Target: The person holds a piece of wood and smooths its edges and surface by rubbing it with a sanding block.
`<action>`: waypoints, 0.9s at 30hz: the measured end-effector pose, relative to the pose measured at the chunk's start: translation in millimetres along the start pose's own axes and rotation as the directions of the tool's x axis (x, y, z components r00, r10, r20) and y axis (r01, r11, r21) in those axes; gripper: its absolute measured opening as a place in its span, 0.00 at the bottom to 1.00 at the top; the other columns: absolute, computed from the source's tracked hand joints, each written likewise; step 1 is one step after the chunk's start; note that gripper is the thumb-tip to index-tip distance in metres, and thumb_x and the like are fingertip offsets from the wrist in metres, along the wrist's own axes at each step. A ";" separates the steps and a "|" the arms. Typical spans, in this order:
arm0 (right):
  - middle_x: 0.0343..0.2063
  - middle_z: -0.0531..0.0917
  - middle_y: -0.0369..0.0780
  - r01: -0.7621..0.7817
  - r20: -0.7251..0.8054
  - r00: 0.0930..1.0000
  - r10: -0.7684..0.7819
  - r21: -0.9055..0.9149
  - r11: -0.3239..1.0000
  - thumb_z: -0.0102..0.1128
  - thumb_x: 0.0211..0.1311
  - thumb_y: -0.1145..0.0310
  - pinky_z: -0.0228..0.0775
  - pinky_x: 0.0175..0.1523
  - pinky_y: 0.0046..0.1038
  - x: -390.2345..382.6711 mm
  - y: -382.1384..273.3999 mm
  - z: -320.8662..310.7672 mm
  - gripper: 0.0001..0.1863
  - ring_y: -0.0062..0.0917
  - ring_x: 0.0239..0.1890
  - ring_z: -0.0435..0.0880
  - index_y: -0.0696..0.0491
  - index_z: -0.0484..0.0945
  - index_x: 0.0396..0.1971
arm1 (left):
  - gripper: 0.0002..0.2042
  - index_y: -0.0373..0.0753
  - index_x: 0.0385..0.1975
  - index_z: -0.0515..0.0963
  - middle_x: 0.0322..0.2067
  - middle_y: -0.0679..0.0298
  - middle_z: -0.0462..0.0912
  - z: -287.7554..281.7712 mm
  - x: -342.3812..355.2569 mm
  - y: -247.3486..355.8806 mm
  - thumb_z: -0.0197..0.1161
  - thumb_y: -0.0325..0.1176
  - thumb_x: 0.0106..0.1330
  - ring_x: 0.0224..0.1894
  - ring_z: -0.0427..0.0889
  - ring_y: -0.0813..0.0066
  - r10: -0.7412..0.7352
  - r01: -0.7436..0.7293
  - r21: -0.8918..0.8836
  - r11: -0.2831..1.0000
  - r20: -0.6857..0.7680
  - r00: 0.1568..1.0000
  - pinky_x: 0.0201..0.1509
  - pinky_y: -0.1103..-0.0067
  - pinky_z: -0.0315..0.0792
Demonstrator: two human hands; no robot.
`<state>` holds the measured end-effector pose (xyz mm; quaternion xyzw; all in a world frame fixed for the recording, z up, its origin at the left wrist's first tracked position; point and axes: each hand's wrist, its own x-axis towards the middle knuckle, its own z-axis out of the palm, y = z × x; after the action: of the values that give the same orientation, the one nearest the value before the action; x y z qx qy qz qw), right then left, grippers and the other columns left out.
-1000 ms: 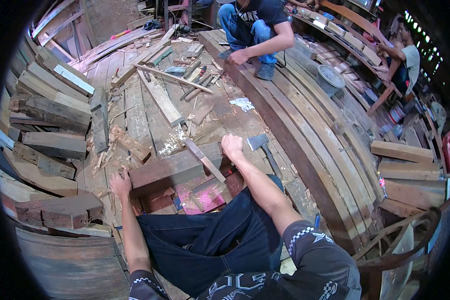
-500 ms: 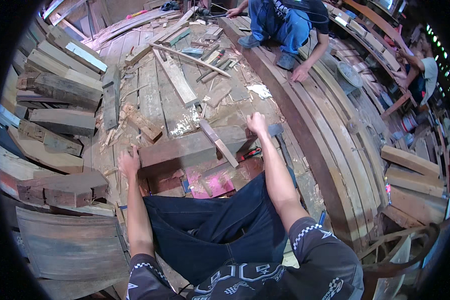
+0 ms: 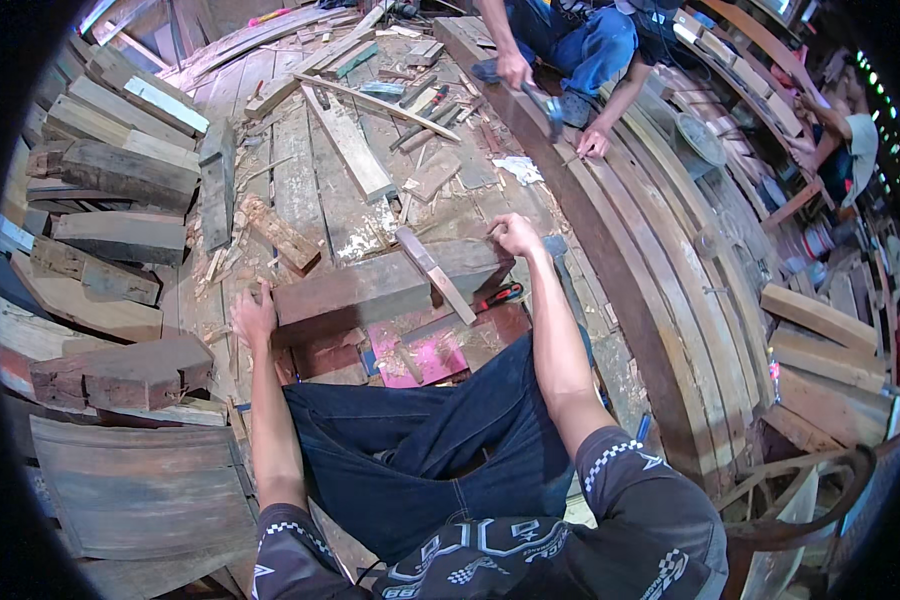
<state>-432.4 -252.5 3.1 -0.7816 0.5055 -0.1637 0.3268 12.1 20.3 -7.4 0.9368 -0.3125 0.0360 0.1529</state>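
Note:
A squared brown timber block (image 3: 355, 288) lies crosswise in front of my knees. My left hand (image 3: 253, 314) is closed about its left end, with the fingertips bent at the far corner. At the right end my right hand (image 3: 517, 237) has its fingers curled by the far top corner; the part of its grip behind the block is hidden. Across the block's top rests a flat, narrow wooden tool (image 3: 436, 276), whose exact kind I cannot tell. On the near side, a red-and-black tool handle (image 3: 498, 297) and a pink sheet (image 3: 400, 362) lie among shavings.
A co-worker (image 3: 595, 60) squats at the far right with a hammer (image 3: 545, 108) over a long curved beam (image 3: 610, 230). Timber offcuts (image 3: 120, 180) are stacked at left. Chisels (image 3: 428, 122), a plank (image 3: 350, 150) and chips litter the floor ahead. Another person (image 3: 850, 140) is farther right.
My right hand's fingers have shifted, the index finger now sticking out leftward. The block has barely moved. The co-worker has leaned in, and a hammer now shows in one hand over the beam.

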 end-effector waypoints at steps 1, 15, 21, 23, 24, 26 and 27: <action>0.23 0.85 0.43 -0.001 -0.003 1.000 0.001 0.000 1.000 0.59 0.49 0.72 0.77 0.39 0.30 0.0 1.5 -0.5 0.12 0.28 0.29 0.86 0.50 0.85 0.35 | 0.31 0.38 0.48 0.77 0.51 0.53 0.76 -0.7 0.1 1.7 0.46 0.62 0.65 0.55 0.71 0.49 0.001 -0.001 -0.015 1.000 0.012 1.000 0.57 0.58 0.65; 0.21 0.85 0.41 0.063 0.055 0.997 -0.059 -0.088 0.994 0.62 0.46 0.72 0.77 0.36 0.29 7.5 12.5 7.3 0.12 0.27 0.26 0.85 0.49 0.84 0.33 | 0.29 0.38 0.42 0.78 0.50 0.54 0.77 9.3 4.8 -2.7 0.49 0.62 0.64 0.57 0.70 0.45 -0.019 0.018 -0.064 0.998 -0.024 1.000 0.60 0.55 0.62; 0.21 0.84 0.40 0.070 0.060 0.996 -0.066 -0.079 0.994 0.61 0.47 0.73 0.76 0.36 0.29 5.2 9.9 5.3 0.10 0.27 0.27 0.85 0.50 0.84 0.33 | 0.30 0.39 0.47 0.78 0.50 0.54 0.77 6.5 3.0 0.2 0.48 0.62 0.64 0.56 0.71 0.46 -0.018 0.018 -0.026 1.000 -0.001 1.000 0.60 0.57 0.62; 0.22 0.85 0.40 0.078 0.071 0.995 -0.071 -0.105 0.991 0.61 0.48 0.73 0.76 0.36 0.29 4.0 1.2 6.3 0.09 0.27 0.28 0.85 0.50 0.83 0.32 | 0.30 0.39 0.48 0.78 0.51 0.54 0.77 8.7 5.3 -7.6 0.48 0.62 0.64 0.55 0.71 0.46 -0.028 0.028 -0.009 1.000 -0.010 1.000 0.60 0.57 0.62; 0.22 0.85 0.40 0.066 0.081 0.995 -0.055 -0.131 0.989 0.61 0.49 0.73 0.76 0.37 0.30 4.3 1.8 6.0 0.09 0.27 0.29 0.85 0.50 0.83 0.32 | 0.31 0.39 0.49 0.77 0.52 0.54 0.76 8.8 5.9 -7.2 0.48 0.62 0.64 0.55 0.71 0.47 -0.023 0.023 -0.007 1.000 0.008 1.000 0.60 0.57 0.62; 0.23 0.85 0.40 0.054 0.093 0.995 -0.040 -0.156 0.986 0.61 0.50 0.72 0.76 0.38 0.30 5.3 2.4 7.1 0.08 0.27 0.30 0.86 0.50 0.82 0.32 | 0.32 0.39 0.50 0.77 0.52 0.54 0.76 9.6 5.9 -7.0 0.47 0.62 0.64 0.56 0.71 0.47 -0.020 0.020 -0.004 1.000 0.026 0.999 0.61 0.57 0.62; 0.22 0.85 0.40 0.053 0.070 0.997 -0.045 -0.115 0.992 0.61 0.50 0.72 0.76 0.38 0.30 6.9 7.3 8.1 0.08 0.27 0.30 0.85 0.51 0.82 0.32 | 0.32 0.38 0.51 0.77 0.53 0.54 0.76 8.9 4.8 -3.2 0.47 0.62 0.64 0.56 0.71 0.47 -0.021 0.021 -0.012 1.000 0.017 1.000 0.61 0.58 0.62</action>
<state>-429.7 -257.9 -8.3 -0.8164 0.4838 -0.1156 0.2932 17.5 17.2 -15.9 0.9393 -0.3043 0.0248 0.1565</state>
